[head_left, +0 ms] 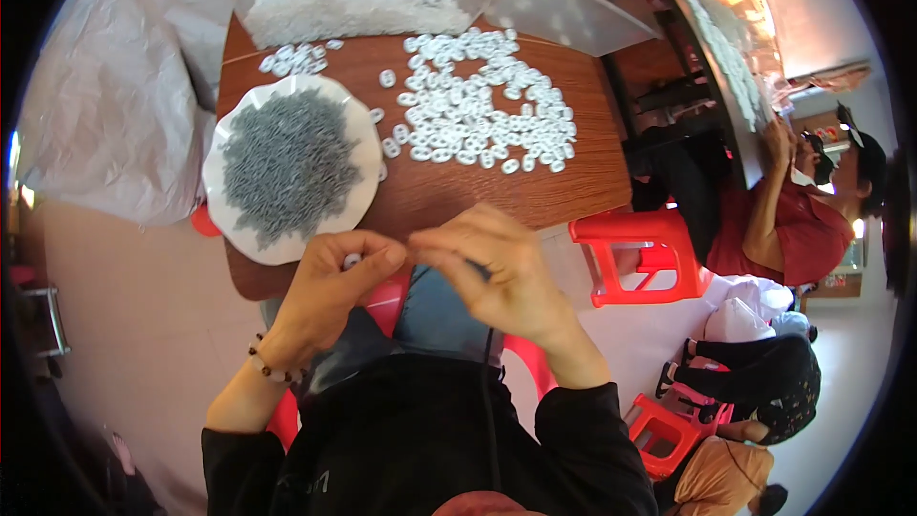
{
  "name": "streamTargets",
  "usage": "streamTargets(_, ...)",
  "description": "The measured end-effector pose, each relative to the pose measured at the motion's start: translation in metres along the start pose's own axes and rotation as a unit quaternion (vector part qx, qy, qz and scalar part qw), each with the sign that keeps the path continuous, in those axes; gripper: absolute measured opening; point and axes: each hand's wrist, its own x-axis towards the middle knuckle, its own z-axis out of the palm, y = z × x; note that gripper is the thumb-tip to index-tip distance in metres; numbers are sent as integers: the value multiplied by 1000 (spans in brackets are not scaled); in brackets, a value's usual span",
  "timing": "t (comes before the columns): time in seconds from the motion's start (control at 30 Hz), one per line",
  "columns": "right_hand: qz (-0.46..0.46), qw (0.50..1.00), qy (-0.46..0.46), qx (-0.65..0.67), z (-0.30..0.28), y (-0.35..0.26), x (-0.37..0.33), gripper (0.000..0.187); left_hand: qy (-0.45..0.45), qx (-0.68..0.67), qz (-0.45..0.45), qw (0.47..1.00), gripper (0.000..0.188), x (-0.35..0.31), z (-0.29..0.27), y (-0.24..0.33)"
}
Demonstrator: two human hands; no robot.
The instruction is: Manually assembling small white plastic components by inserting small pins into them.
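My left hand [334, 282] is closed over the table's near edge, with a small white oval piece [352, 260] held in its curled fingers. Thumb and forefinger of my right hand [497, 268] pinch together close to the left fingertips; whatever they grip is too small to make out. Just beyond the left hand, a white scalloped plate [361, 148] bears a heap of thin grey pieces [291, 162], perhaps screws. Many white oval pieces with holes [468, 115] lie loose on the brown wooden table [458, 196] beyond my hands.
A clear bin [373, 0] of white pieces stands at the table's far side. A large pale plastic bag [115, 96] is at the left. Right of the table are a red stool [635, 258] and a seated person in a red shirt [802, 229]; more people sit farther back.
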Motion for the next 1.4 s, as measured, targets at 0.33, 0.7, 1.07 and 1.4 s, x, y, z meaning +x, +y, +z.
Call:
streamTargets(0.33,247,932,28,265,17,8,-4,12,61,121,154,979,21,4,8,-5)
streamTargets(0.7,227,933,72,270,32,7,-5,9,68,168,143,973,22,5,5,-10)
streamTargets(1.07,246,936,39,250,30,4,-5,10,78,127,181,972,20,7,7,-17)
streamTargets(1.4,243,947,30,210,29,6,-4,8,76,150,200,965,19,8,9,-18)
